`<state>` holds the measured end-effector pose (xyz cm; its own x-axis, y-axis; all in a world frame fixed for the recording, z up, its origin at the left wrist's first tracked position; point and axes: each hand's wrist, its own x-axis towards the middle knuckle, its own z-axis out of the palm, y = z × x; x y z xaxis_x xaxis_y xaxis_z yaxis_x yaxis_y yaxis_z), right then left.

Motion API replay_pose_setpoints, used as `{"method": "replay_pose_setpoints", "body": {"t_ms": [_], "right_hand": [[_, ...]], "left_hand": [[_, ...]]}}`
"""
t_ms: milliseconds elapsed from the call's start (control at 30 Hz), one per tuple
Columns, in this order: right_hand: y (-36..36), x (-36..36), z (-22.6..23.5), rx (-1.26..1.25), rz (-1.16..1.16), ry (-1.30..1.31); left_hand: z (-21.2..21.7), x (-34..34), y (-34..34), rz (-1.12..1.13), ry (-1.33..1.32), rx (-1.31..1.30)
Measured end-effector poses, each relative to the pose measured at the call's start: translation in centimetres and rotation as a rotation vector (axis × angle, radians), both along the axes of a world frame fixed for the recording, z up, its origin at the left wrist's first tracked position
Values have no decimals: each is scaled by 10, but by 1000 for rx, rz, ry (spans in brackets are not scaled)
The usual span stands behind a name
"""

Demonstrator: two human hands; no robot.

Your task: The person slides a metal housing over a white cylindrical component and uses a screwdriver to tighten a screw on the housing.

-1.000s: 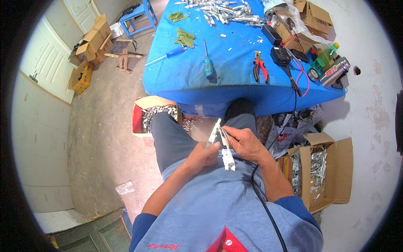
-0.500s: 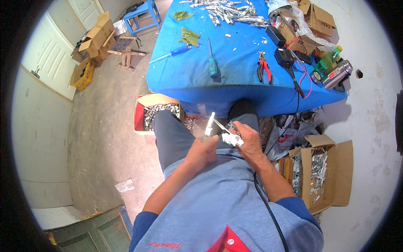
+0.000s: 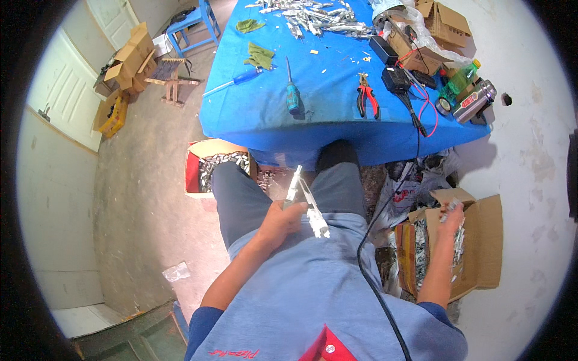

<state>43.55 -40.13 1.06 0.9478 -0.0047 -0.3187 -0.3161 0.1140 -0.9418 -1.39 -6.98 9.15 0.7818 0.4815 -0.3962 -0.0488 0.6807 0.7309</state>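
Note:
Above my lap, my left hand (image 3: 283, 219) is closed round a slim white part (image 3: 294, 183) that points up and away. A second white piece (image 3: 316, 220) joined to it by thin strands hangs toward my belly, with nothing else touching it. Far to the right, my right hand (image 3: 451, 221) reaches over the open cardboard box (image 3: 484, 253), which holds many slim white and grey parts (image 3: 460, 243). Its fingers are bent round something small and greyish, too unclear to name.
On the blue-covered table (image 3: 253, 114) lie screwdrivers (image 3: 293, 99), red-handled pliers (image 3: 366, 101), green cloths (image 3: 259, 55), a heap of white parts (image 3: 319, 18) and a flask (image 3: 474, 102). A red box of small metal pieces (image 3: 208, 171) stands by my left knee. A black cable (image 3: 368, 265) crosses my front.
My right hand has let go of the hanging white piece and moved right, to the cardboard box. The left hand still holds the slim part, and the other piece now dangles lower.

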Motion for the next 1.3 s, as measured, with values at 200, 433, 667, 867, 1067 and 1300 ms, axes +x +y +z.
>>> {"method": "replay_pose_setpoints", "body": {"t_ms": [200, 433, 667, 867, 1067, 1300], "right_hand": [[-162, 103, -56, -447, -396, -159], [114, -114, 45, -78, 565, -238], [226, -257, 130, -95, 1410, -417], [236, -260, 120, -127, 1311, -495], [236, -253, 105, -75, 1254, -681], [233, -258, 105, 165, 1238, -190]], "left_hand": [[13, 10, -6, -12, 200, 227], [21, 21, -14, -79, 378, 465], [14, 22, -14, -100, 434, 687], [11, 20, -13, -131, 371, 624], [22, 22, -15, -177, 302, 628], [23, 22, -14, -191, 256, 631]]}}
